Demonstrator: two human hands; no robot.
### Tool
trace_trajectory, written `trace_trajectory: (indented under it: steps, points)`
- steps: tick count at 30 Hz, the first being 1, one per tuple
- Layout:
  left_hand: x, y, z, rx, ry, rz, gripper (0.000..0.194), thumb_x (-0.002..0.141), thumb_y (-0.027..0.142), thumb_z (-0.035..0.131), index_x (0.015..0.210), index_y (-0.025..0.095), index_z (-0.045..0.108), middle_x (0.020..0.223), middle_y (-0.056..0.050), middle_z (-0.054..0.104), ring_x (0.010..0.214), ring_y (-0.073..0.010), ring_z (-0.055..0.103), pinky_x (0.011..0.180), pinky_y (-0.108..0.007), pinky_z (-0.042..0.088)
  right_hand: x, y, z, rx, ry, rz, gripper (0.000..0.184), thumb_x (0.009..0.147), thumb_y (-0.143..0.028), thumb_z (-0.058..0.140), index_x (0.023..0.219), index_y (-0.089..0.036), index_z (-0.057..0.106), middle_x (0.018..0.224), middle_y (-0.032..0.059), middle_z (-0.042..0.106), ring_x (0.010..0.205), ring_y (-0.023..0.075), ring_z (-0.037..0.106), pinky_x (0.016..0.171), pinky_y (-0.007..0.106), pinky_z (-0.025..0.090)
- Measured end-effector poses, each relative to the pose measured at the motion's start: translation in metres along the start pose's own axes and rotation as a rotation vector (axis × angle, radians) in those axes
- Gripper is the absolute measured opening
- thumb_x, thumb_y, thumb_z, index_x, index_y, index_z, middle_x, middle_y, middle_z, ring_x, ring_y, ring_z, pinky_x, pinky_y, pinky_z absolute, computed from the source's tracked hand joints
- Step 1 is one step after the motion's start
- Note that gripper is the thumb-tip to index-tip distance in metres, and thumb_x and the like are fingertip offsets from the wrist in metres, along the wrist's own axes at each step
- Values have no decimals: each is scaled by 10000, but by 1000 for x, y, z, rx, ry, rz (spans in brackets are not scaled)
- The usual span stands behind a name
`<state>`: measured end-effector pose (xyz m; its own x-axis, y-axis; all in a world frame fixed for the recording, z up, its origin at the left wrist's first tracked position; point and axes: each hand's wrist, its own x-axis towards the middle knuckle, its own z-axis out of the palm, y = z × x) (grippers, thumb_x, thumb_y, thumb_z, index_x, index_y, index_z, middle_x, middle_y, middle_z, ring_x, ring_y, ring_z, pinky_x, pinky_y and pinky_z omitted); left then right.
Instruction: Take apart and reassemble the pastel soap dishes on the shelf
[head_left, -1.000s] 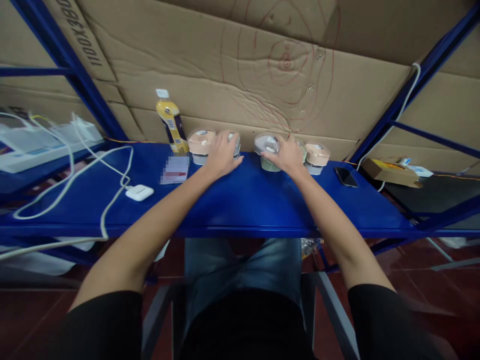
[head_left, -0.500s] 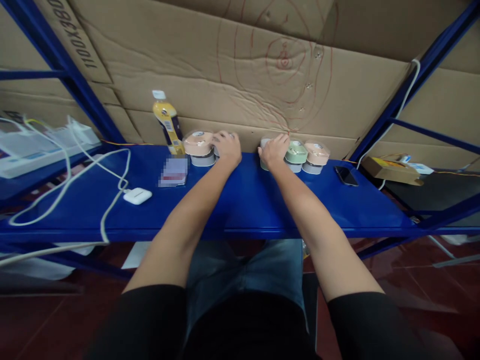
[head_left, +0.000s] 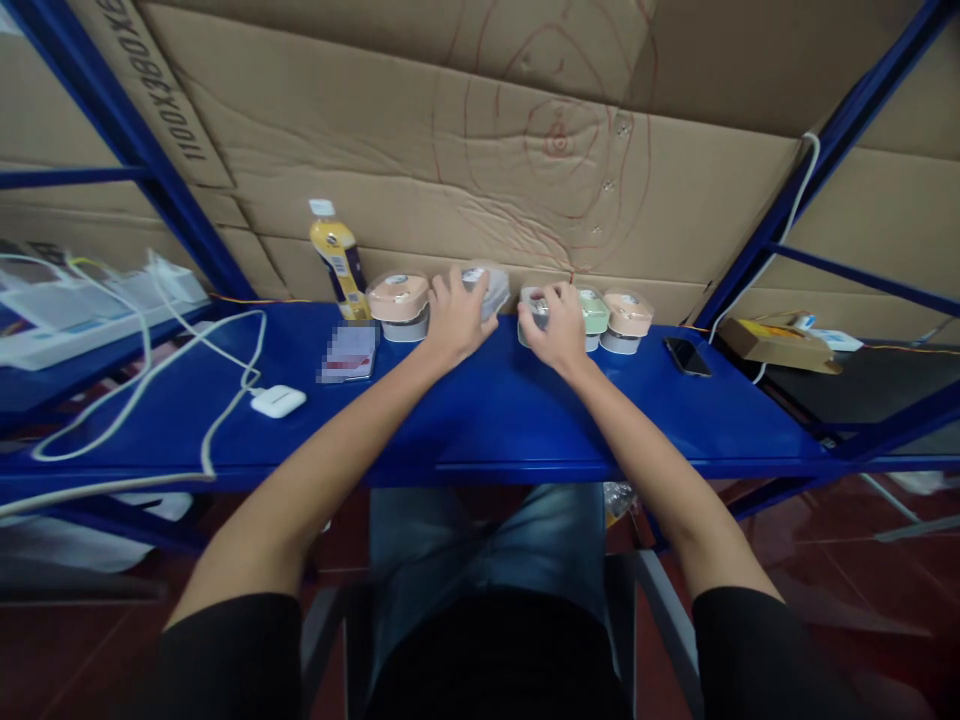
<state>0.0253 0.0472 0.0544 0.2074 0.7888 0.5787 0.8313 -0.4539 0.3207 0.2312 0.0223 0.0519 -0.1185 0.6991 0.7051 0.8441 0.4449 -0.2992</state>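
My left hand [head_left: 454, 325] grips a grey lidded container [head_left: 491, 290], with fingers at its left side and the thumb at its front. The container looks a little tilted. A peach-lidded container [head_left: 400, 298] on a grey base stands just left of that hand. My right hand [head_left: 561, 325] curls over a pale container [head_left: 528, 332], hiding much of its lid. Directly right of it are a green-lidded container [head_left: 594, 312] and another peach-lidded container [head_left: 627, 314], side by side. A gap of blue shelf separates the two hands.
On the blue shelf [head_left: 480, 420] stand a yellow drink bottle [head_left: 340, 265], a blurred flat item [head_left: 349, 350], a white case [head_left: 278, 401] on a cable, and a phone [head_left: 688, 356]. A cardboard wall [head_left: 360, 150] closes the back. An open carton [head_left: 780, 345] lies at right.
My left hand has shifted slightly down, and the grey container now shows at its right, apart from the left peach-lidded one. My right hand has moved slightly towards me on the pale container.
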Motion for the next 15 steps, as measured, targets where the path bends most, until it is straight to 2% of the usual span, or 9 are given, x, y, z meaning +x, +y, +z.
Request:
trace_trajectory:
  steps: [2, 3, 5, 7, 10, 15]
  points:
    - [-20, -3, -11, -105, -78, 204, 761, 948, 354, 766, 1659, 225, 530, 1727, -213, 401, 1574, -536, 384, 1319, -749, 301, -10, 12, -12, 124, -39, -98, 578, 1034, -635, 629, 1444, -230, 675, 1498, 195, 640, 1471, 413, 554, 1289, 635, 427]
    - [-30, -5, -14, -166, -128, 302, 755, 950, 366, 772, 1659, 253, 539, 1722, -188, 421, 1584, -497, 402, 1341, -713, 310, -13, 18, -17, 185, -86, -157, 715, 964, -693, 717, 1508, -235, 638, 1568, 190, 612, 1511, 411, 538, 1307, 624, 421]
    - [-49, -8, -14, -269, -237, 449, 740, 951, 389, 779, 1650, 285, 560, 1717, -161, 448, 1610, -439, 420, 1373, -652, 317, -19, 28, -23, 279, -239, -249, 1002, 816, -764, 854, 1622, -248, 558, 1681, 179, 556, 1583, 420, 497, 1334, 623, 401]
    - [-62, -11, -7, -341, -321, 510, 746, 933, 388, 791, 1640, 286, 576, 1725, -160, 450, 1632, -418, 426, 1386, -617, 327, -24, 32, -23, 324, -414, -281, 1134, 734, -777, 915, 1672, -275, 522, 1707, 162, 561, 1590, 429, 512, 1330, 635, 410]
    - [-74, -13, 8, -410, -381, 480, 841, 857, 369, 843, 1643, 266, 560, 1732, -175, 457, 1644, -426, 438, 1382, -604, 361, -34, 31, -16, 319, -560, -262, 1131, 705, -759, 940, 1657, -283, 556, 1639, 156, 641, 1507, 431, 609, 1282, 632, 473]
    - [-78, -20, 22, -523, -380, 290, 1102, 739, 502, 958, 1669, 215, 440, 1642, -226, 580, 1530, -458, 582, 1297, -627, 462, -49, 22, -5, 270, -571, -226, 1161, 694, -794, 932, 1641, -230, 568, 1552, 196, 673, 1407, 431, 665, 1195, 601, 550]
